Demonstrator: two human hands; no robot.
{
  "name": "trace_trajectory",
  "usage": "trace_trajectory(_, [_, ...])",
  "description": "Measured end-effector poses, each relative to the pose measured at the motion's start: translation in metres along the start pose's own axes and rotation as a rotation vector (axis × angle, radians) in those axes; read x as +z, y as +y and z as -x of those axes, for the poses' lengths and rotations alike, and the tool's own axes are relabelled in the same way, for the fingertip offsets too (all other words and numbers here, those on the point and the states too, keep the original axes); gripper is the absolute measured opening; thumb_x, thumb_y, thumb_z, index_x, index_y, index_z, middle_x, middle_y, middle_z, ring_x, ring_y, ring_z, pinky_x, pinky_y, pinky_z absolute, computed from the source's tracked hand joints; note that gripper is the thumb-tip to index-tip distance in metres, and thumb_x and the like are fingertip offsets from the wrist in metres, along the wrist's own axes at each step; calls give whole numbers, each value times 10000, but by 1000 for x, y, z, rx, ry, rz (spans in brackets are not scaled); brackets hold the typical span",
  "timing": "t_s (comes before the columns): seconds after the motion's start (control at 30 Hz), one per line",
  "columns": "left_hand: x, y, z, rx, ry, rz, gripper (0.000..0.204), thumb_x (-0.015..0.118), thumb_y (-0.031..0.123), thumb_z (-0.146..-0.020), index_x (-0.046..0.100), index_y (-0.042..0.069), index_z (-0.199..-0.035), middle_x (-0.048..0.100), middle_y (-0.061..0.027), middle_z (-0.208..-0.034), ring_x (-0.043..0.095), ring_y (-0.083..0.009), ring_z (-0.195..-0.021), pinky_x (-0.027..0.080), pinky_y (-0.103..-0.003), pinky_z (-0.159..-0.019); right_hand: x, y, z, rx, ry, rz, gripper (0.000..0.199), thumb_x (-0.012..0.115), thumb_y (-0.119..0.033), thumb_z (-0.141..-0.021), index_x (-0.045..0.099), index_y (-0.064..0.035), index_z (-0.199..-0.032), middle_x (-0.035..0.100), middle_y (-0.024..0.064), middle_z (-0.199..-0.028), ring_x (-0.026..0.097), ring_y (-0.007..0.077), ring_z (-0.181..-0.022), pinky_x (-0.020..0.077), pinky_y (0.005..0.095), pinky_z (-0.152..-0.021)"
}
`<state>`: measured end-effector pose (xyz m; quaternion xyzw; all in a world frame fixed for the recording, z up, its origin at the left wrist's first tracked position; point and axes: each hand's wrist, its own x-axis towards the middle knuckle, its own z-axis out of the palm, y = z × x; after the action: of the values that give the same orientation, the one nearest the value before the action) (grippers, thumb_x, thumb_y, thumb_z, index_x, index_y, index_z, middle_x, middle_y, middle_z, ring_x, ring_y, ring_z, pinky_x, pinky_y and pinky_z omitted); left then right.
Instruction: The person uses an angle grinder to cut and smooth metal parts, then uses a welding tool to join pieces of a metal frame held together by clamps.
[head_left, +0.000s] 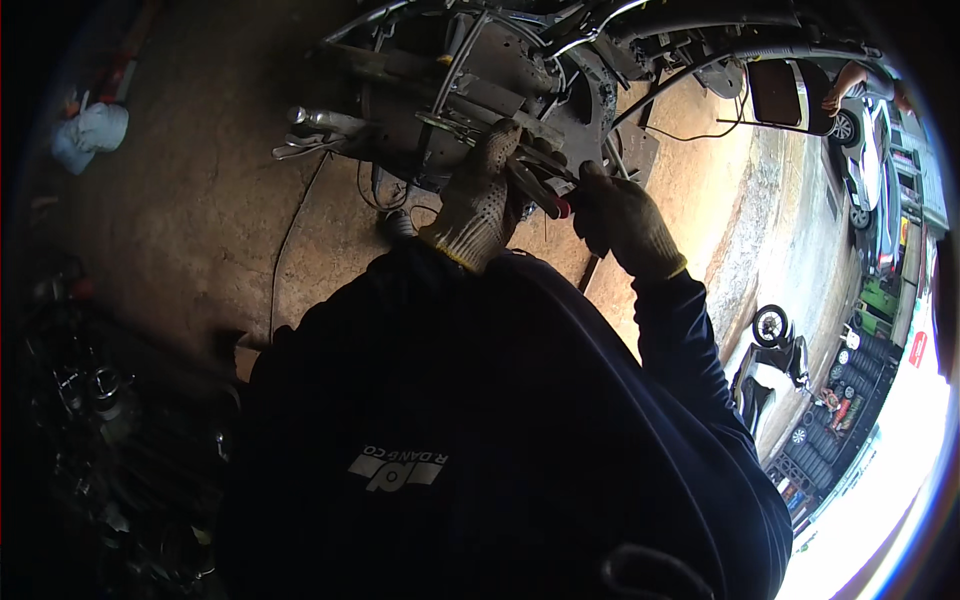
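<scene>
Both my hands wear knitted work gloves with yellow cuffs. My left hand [478, 198] is closed beside the metal frame, around a metal plier-like hand tool [535, 183] with a red part [562, 208]. Close to its right, my right hand [622, 218] has its fingers pinched together near the tool's end; what they hold is hidden. In front of both hands stands a dark metal frame [480, 92] with bars, tubes and plates. At its left side sits a shiny clamp-like tool [325, 128].
A thin cable [290, 235] runs over the brown floor [190, 220] at left. Dark metal parts [100, 390] crowd the lower left. A white cloth-like bundle [92, 133] lies upper left. At right are a motorcycle [772, 375], a parked car [868, 170], stacked tyres [825, 445] and another person's arm [850, 85].
</scene>
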<state>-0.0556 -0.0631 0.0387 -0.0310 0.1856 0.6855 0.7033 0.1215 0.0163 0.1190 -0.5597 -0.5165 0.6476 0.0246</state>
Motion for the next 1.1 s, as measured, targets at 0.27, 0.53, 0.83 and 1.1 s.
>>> trace_trajectory(0.27, [-9, -5, -12, -67, -61, 78, 316, 575, 313, -1049, 620, 22, -1163, 711, -155, -1054, 731, -267, -959, 643, -400, -794, -9, 37, -34, -1178, 359, 940, 553, 544, -498, -1061, 702, 29, -1012, 666, 71, -739, 645, 152, -630, 523, 308, -599])
trace_trajectory(0.53, [10, 3, -1, -8, 87, -78, 347, 584, 299, -1048, 610, -22, -1177, 708, -176, -1058, 744, -287, -930, 665, -446, -738, -20, 7, -6, -69, -93, 78, 297, 652, -318, -1024, 697, -34, -1097, 699, 95, -847, 691, 156, -780, 547, 320, -646])
trace_trajectory(0.83, [19, 1, 0, 9, 128, -123, 324, 564, 301, -1065, 646, -9, -1107, 721, -148, -1010, 731, -228, -893, 636, -327, -780, -7, 11, -4, -355, 37, 247, 307, 721, -304, -982, 693, -20, -1095, 707, 80, -892, 694, 189, -800, 551, 326, -724])
trace_trajectory(1.1, [13, -3, -7, 4, 163, -65, 286, 578, 274, -1061, 653, 5, -1120, 725, -124, -1013, 723, -194, -886, 613, -277, -763, 5, 22, -11, -861, 256, 546, 387, 615, -371, -1053, 717, 2, -1058, 710, 68, -863, 687, 149, -795, 547, 314, -714])
